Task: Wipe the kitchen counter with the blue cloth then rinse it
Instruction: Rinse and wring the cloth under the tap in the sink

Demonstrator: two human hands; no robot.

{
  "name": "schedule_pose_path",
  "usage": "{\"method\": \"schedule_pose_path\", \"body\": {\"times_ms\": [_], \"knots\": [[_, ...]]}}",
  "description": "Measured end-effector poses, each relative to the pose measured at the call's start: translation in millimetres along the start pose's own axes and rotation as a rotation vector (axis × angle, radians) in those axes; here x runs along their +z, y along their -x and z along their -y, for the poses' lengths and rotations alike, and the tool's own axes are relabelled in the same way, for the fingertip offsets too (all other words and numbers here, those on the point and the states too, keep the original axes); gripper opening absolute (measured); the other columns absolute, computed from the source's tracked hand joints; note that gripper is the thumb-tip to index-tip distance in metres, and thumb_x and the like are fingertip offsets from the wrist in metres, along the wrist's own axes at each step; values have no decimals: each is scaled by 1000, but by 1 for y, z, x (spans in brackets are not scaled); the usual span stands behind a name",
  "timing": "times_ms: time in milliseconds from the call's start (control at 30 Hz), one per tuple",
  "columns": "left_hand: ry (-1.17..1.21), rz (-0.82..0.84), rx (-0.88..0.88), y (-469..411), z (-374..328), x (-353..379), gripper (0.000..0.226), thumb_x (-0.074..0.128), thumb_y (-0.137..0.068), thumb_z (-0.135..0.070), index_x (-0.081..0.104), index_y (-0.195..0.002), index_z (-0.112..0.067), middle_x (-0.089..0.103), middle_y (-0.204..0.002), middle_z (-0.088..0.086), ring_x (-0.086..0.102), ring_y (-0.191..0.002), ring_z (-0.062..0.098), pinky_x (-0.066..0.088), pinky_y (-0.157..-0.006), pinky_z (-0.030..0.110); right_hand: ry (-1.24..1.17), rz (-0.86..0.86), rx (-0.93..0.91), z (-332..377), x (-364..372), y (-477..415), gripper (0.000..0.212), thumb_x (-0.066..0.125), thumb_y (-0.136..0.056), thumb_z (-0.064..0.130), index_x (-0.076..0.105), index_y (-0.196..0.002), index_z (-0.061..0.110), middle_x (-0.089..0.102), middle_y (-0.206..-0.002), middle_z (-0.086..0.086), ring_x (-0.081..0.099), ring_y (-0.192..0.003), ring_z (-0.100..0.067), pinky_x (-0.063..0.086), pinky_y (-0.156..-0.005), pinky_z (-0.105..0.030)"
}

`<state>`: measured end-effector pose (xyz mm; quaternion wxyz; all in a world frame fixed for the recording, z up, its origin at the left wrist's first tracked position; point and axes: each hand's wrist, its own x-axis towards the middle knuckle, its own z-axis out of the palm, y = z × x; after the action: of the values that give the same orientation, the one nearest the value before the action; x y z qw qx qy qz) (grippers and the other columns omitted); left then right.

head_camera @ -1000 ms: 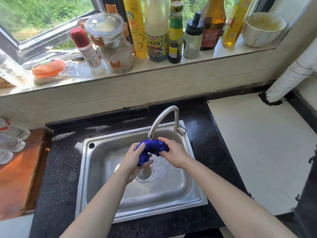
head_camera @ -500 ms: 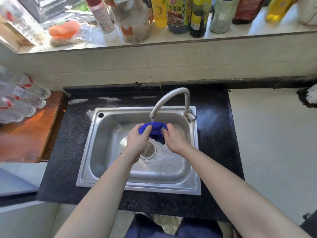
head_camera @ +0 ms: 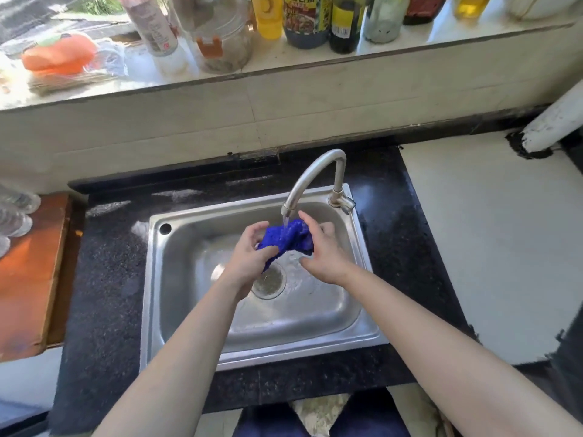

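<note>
Both hands were over the stainless steel sink (head_camera: 151, 279), working the crumpled blue cloth (head_camera: 285, 236) right under the spout of the curved metal faucet (head_camera: 315, 171). A thin stream of water fell onto the top of the cloth.

Left hand (head_camera: 249, 258): fingers curled round the cloth's left end, with a tail of fabric hanging below the fist toward the round drain strainer (head_camera: 269, 280).

Right hand (head_camera: 325, 253): about half open, forefinger raised near the spout, with the cloth's right end sat between thumb and fingers (how tight the hold was, I couldn't tell).

The cloth was held clear of the basin floor, above the drain.

The speckled black stone counter (head_camera: 104, 279) framed the sink. A brown wooden board (head_camera: 25, 272) lay at its left edge, and a white surface (head_camera: 504, 247) sat to its right. A row of sauce bottles (head_camera: 306, 20) and a clear plastic jar (head_camera: 220, 42) stood on the pale windowsill behind. A white pipe (head_camera: 555, 124) came down at far right
</note>
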<state>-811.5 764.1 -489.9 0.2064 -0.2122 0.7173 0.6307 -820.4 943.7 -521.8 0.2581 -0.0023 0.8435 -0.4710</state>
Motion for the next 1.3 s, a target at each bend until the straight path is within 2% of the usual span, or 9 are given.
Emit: {"method": "schedule_pose_path", "body": {"times_ms": [267, 367, 467, 567, 700, 800, 1000, 1133, 1300], "knots": [[-2, 171, 23, -19, 7, -21, 64, 71, -85, 7, 48, -141, -12, 65, -125, 7, 67, -111, 21, 52, -97, 34, 219, -121, 132, 1, 24, -12, 99, 81, -81, 23, 20, -158, 30, 44, -139, -8, 54, -122, -25, 46, -105, -42], [-69, 140, 71, -23, 9, -21, 53, 68, -85, 7, 56, -132, -15, 69, -114, 6, 66, -94, 18, 54, -85, 30, 366, -188, 105, -3, 23, -26, 49, 73, -83, 25, 56, -128, 28, 69, -109, -6, 64, -104, -31, 54, -85, -42], [-118, 35, 131, -29, 9, -18, 26, 67, -91, -6, 65, -116, -14, 69, -95, 2, 60, -77, 10, 51, -71, 25, 440, -178, 84, 2, 21, -28, 15, 59, -84, 33, 64, -95, 25, 71, -85, -4, 65, -81, -31, 55, -72, -41], [-151, -1, 149, -40, 6, -16, 14, 65, -96, -20, 68, -107, -14, 69, -86, 1, 57, -68, 9, 46, -65, 24, 409, -91, 110, 7, 26, -26, 44, 45, -79, 64, 67, -80, 27, 73, -77, 3, 66, -74, -22, 57, -72, -41], [-213, -27, 125, -48, 4, -12, 22, 63, -96, -31, 60, -95, -9, 59, -75, 1, 47, -62, 16, 42, -58, 30, 290, -78, 117, 5, 26, -23, 40, 47, -85, 61, 70, -71, 31, 74, -75, 9, 68, -77, -16, 56, -75, -38], [-203, -72, 146, -44, 6, -13, 32, 68, -93, -36, 55, -88, -7, 55, -71, 4, 45, -61, 16, 41, -57, 30, 149, -105, 76, 7, 23, -26, 12, 66, -86, 34, 62, -84, 23, 62, -84, 8, 56, -88, -15, 45, -71, -27], [-91, 140, 137, -36, 4, -22, 24, 77, -84, -14, 71, -104, -25, 71, -94, 0, 60, -74, 12, 52, -66, 27, -364, -29, 132, 3, 12, -25, 84, 85, -73, 9, 35, -139, 23, 57, -120, 7, 63, -102, -6, 54, -88, -24], [-232, 204, 164, -42, 5, -27, 62, 58, -79, 10, 70, -114, -39, 64, -125, 3, 65, -102, 16, 57, -88, 33, -161, -3, 72, 0, 7, -37, 99, 88, -61, 22, 39, -146, 27, 58, -129, -1, 61, -114, -12, 51, -103, -36], [-197, 72, 162, -41, 0, -21, 48, 68, -90, -3, 56, -131, -25, 70, -106, 0, 67, -90, 10, 55, -84, 22, 28, -57, 55, 7, 8, -34, 92, 92, -62, 34, 41, -138, 35, 58, -120, 2, 56, -109, -14, 47, -95, -31]]}}
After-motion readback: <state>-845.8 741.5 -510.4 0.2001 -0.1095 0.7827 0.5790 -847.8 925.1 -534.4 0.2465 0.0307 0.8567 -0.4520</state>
